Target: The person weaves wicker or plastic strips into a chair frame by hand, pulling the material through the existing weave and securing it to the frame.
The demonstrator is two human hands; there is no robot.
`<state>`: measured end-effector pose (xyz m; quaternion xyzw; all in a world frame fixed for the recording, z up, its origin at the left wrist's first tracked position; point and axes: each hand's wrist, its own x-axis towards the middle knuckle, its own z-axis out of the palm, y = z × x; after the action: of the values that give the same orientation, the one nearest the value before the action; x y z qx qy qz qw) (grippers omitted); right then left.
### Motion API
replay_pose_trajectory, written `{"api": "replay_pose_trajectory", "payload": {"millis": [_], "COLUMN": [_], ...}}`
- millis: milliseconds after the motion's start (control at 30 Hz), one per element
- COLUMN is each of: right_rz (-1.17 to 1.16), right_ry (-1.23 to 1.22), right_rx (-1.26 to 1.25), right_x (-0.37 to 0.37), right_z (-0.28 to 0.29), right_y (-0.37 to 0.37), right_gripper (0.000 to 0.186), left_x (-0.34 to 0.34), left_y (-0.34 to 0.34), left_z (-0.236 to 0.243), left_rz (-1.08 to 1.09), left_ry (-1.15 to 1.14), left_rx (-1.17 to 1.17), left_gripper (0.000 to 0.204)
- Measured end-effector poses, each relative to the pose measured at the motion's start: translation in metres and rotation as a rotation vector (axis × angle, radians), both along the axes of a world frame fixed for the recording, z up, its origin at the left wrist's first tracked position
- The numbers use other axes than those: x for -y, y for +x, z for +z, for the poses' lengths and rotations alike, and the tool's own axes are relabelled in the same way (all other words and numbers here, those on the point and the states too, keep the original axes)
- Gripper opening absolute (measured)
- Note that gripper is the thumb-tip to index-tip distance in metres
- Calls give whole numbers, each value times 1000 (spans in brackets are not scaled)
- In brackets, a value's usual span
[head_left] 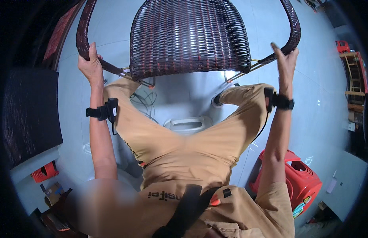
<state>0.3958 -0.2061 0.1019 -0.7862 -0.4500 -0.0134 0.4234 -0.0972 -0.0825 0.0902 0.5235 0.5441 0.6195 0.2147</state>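
Observation:
In front of me is a dark brown wicker chair (190, 37) with reddish strands in its weave. Its curved, woven-wrapped armrests reach out on both sides, and thin metal rods with orange tips show beneath the woven panel. My left hand (90, 66) is closed around the left armrest (84, 35), thumb pointing up. On the other side, my right hand (287, 63) grips the right armrest (293, 29) near its lower bend. Both arms are stretched forward, and the chair's near edge lies between my spread knees. The chair's far end is cut off by the picture's upper edge.
A light plastic stool (188, 125) shows between my thighs. Loose cable (146, 101) lies on the floor near my left leg. A red plastic stool (301, 182) stands at my right, with a dark panel (33, 115) at far left and wooden furniture (354, 79) at far right.

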Motion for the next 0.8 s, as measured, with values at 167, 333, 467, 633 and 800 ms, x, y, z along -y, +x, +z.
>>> {"api": "replay_pose_trajectory", "payload": {"millis": [167, 333, 467, 633, 800], "right_rz": [-21, 658, 858, 631, 340], "right_ry": [53, -604, -499, -640, -549], "right_rx": [-145, -225, -183, -761, -1511], "right_x": [70, 74, 57, 43, 14], "right_z": [-14, -77, -84, -183, -191], "right_y": [-98, -175, -197, -198, -190], "right_gripper": [26, 18, 24, 31, 42], "left_x": [9, 6, 7, 5, 5], "left_y": [4, 1, 6, 1, 3], "left_z": [4, 3, 3, -4, -3], "left_rz": [4, 44, 55, 68, 77], "left_ry": [10, 27, 30, 29, 56], "left_rx": [62, 33, 43, -15, -36], "left_gripper": [28, 27, 26, 29, 29]}}
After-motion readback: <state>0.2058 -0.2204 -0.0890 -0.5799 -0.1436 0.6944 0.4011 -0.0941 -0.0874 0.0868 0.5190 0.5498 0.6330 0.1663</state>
